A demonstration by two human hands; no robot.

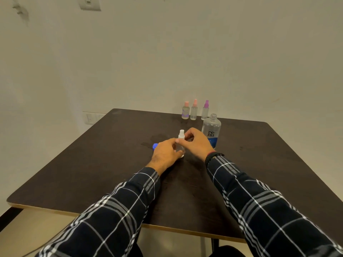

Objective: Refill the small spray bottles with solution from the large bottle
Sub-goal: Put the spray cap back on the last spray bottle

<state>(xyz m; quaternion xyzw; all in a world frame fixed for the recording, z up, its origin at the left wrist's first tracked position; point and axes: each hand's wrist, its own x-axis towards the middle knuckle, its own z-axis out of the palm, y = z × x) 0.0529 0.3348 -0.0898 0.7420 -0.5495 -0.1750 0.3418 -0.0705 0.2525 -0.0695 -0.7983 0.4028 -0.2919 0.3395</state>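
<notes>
room: plain beige wall, dark brown table with a pale edge
task thing: small clear spray bottle with a white head, upright on the table near its middle, between both hands
left hand: fingers curled round the bottle body, steadying it on the table
right hand: fingertips pinched in at the bottle's neck, just under the white head; the exact contact is partly hidden
large bottle: "renu" label, uncapped with bare neck threads, upright just right of the right hand
blue cap: on the table, just left of the left hand, probably off the large bottle
back row: two pink-capped spray bottles and a purple-capped spray bottle, upright at the far edge, heads on
step: looks like twisting the spray head; off or on cannot be told, and the fill level is unreadable
next move: if the head is coming off, lift it clear, set it down and bring the large bottle to the narrow mouth with a slow pour; if going on, seat it snug and stand the bottle with the back row
</notes>
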